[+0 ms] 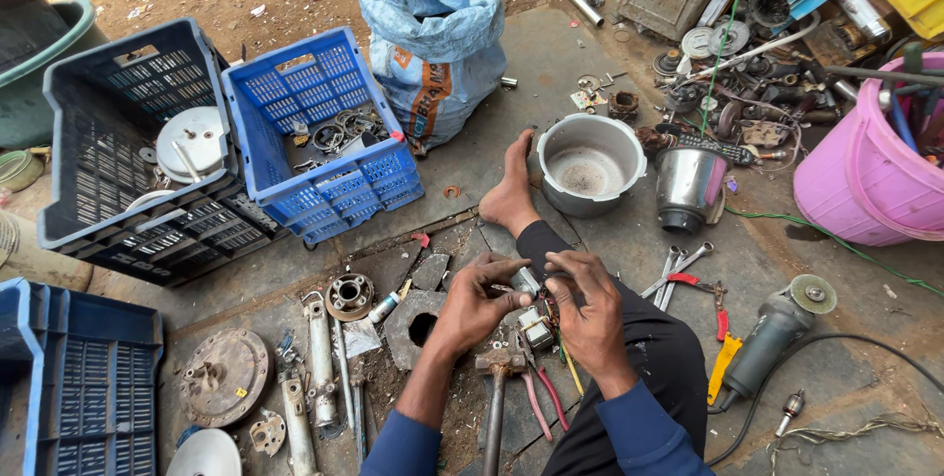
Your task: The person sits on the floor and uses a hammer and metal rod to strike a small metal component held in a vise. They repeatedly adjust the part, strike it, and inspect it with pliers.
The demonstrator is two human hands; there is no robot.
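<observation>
My left hand (475, 301) and my right hand (588, 307) meet over my lap, both pinching a small grey metal part with wires (528, 282). A second small coil-like piece (536, 327) hangs just below between the hands. Under them on the ground lie a hammer (497, 378) and red-handled pliers (541, 392). My bare foot (511, 191) stretches out ahead beside a round metal pot (590, 163).
Two blue crates (320, 132) (128, 151) with metal parts stand at left, a blue sack (433, 33) behind. A pink bucket (870, 161) is at right, an angle grinder (777, 328) and spanners (674, 269) near my knee. Metal discs and shafts (315, 358) litter the lower left.
</observation>
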